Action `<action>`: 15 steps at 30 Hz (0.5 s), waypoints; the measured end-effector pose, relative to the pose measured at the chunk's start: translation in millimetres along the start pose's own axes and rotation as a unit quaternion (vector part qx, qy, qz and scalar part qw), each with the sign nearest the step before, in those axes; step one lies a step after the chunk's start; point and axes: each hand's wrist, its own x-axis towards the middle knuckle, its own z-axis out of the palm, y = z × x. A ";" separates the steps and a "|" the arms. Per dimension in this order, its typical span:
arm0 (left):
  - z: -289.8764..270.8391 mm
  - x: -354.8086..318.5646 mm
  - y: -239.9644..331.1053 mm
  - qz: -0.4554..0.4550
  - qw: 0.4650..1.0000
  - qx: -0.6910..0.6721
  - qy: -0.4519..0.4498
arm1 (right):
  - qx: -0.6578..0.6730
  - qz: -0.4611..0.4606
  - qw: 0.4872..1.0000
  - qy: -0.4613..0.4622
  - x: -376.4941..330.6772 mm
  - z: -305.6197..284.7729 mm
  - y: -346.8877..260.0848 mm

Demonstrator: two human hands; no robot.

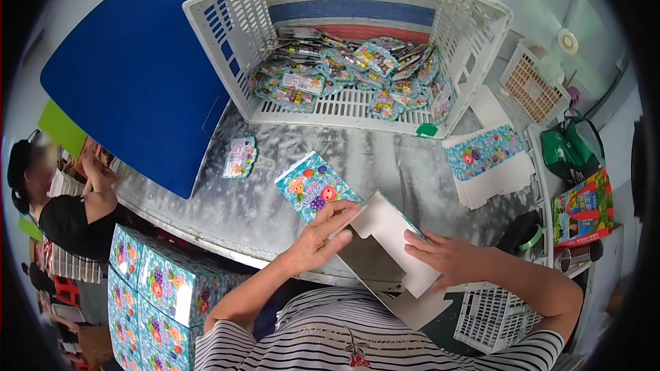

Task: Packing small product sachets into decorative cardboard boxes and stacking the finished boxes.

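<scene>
A: While your left hand (322, 237) pinches an edge of the white-lined carton (388, 223) between thumb and fingers, how does your right hand (443, 257) sit?
B: Half open, you have its fingers spread over the white panel (418, 275).
A: And the carton?
B: You have it at the near edge of the worktop (251, 213). Its patterned panel (316, 189) shows fruit and stylised lettering on teal.
A: Farther left?
B: Beyond it, you have a flat packet (240, 157), its print too small to read.
</scene>
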 end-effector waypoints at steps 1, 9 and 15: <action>-2.6 1.0 2.9 0.026 0.998 0.036 -0.050 | 0.007 0.004 1.000 0.003 0.5 -2.3 -1.1; -18.3 16.8 -8.8 0.051 0.953 0.084 -0.288 | 0.291 0.052 0.939 0.176 -4.3 11.7 -0.2; -21.0 13.3 -10.4 0.031 0.968 0.073 -0.237 | 0.450 0.126 0.743 0.480 -53.3 67.8 -35.9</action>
